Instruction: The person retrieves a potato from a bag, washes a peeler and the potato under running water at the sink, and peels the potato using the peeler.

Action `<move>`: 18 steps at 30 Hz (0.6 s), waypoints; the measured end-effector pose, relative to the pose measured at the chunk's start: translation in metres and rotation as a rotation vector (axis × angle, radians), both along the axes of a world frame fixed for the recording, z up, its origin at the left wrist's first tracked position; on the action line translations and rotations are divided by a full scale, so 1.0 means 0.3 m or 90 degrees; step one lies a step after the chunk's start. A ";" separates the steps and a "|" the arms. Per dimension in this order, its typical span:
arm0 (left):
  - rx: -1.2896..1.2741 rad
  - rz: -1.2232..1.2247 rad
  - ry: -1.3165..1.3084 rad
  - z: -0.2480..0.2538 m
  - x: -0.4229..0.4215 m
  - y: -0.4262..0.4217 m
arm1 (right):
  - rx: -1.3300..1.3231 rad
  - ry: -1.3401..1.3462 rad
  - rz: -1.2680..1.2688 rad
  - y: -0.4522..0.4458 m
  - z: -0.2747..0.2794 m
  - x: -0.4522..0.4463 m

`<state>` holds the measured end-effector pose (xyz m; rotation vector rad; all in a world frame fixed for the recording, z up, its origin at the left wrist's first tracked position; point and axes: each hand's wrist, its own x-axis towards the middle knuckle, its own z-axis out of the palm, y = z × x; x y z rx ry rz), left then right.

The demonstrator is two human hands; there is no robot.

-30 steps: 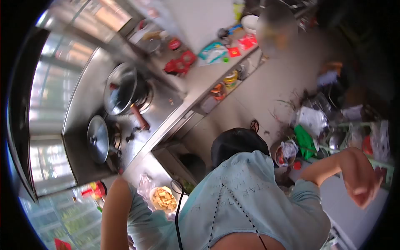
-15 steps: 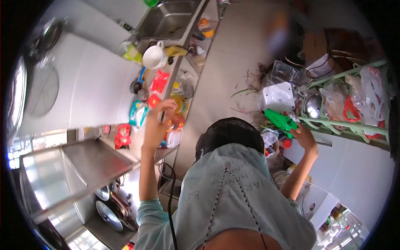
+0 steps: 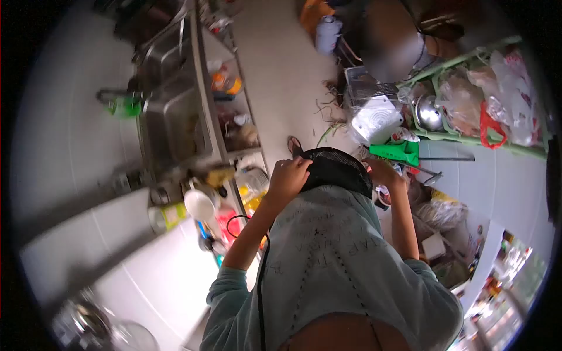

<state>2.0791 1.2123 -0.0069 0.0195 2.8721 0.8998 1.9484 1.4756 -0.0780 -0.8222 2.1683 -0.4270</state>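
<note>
My left hand (image 3: 288, 180) is at the left edge of a black mesh garment (image 3: 336, 167) over my lower body, its fingers curled and pinching the edge. On the opposite side, my right hand (image 3: 385, 174) is bent in toward the right edge of the same garment; its fingertips are partly hidden and slightly blurred. Just beyond the right hand lies a green plastic piece that looks like a dustpan (image 3: 395, 153), apart from the fingers. A sandalled foot (image 3: 294, 145) shows past the garment.
On the left are a steel sink (image 3: 175, 117) and a counter with a white mug (image 3: 199, 205). Bottles stand on the shelf below. To the right, a green rack (image 3: 468, 133) holds plastic bags and a metal bowl (image 3: 429, 113). Roots or stalks lie on the floor.
My right hand has left the green dustpan-like piece and come in to my waist. My left hand has moved down from beside the counter to the garment. The view has turned and shifted.
</note>
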 end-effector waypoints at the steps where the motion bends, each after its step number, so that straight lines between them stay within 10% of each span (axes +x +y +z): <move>1: -0.026 -0.037 0.034 0.002 -0.063 -0.037 | -0.003 0.022 -0.023 -0.014 -0.051 -0.023; 18: -0.141 -0.287 -0.102 -0.109 -1.020 -0.539 | 0.079 -0.067 -0.283 -0.434 -0.161 -0.611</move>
